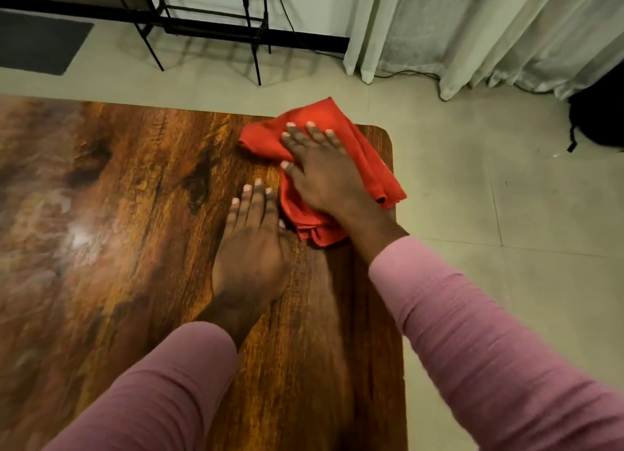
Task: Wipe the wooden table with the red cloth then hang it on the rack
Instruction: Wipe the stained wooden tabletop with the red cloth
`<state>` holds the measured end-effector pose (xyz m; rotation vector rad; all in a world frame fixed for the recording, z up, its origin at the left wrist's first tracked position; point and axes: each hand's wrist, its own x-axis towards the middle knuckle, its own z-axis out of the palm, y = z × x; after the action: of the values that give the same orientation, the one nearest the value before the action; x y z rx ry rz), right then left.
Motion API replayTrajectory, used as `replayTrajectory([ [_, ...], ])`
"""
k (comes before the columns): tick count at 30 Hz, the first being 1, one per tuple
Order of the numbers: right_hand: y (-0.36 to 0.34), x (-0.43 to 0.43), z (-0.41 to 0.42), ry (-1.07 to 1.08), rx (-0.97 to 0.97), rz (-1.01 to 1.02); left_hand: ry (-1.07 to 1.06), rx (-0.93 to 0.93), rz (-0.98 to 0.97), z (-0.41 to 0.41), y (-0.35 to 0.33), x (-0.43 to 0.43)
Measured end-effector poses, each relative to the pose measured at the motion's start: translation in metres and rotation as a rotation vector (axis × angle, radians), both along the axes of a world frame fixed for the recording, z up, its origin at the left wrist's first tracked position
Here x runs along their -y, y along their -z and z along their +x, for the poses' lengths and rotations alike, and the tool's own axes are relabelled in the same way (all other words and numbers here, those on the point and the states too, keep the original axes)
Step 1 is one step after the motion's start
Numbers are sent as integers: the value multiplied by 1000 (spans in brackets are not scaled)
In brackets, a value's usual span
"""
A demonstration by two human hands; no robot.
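Observation:
The red cloth (368,160) lies crumpled at the far right corner of the glossy wooden table (118,197), one fold hanging over the right edge. My right hand (320,170) presses flat on the cloth with fingers spread and straight. My left hand (251,244) rests flat on the bare wood just left of the cloth, fingers extended, close to the cloth's edge. The black metal rack (206,11) stands on the floor beyond the table's far edge, only its lower bars and legs in view.
Pale tiled floor (506,214) surrounds the table on the right and far side. Light curtains (489,28) hang at the back right with a black cable under them. A dark bag (597,113) sits at the right edge, a dark mat (37,45) at the far left.

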<state>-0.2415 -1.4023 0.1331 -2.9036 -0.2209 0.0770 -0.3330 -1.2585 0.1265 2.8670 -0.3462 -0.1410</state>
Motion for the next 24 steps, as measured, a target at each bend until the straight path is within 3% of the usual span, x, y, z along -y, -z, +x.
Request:
replayTrajectory([
  [5,3,48,-2,498,31,31,-8,-4,-13,0,-3,0],
  [10,3,33,-12,435,-6,-16,-2,-11,13,1,-1,-1],
  [16,1,21,-92,332,-32,-9,5,-13,34,0,-1,0],
  [24,0,46,-29,422,-29,52,22,5,23,1,0,-2],
])
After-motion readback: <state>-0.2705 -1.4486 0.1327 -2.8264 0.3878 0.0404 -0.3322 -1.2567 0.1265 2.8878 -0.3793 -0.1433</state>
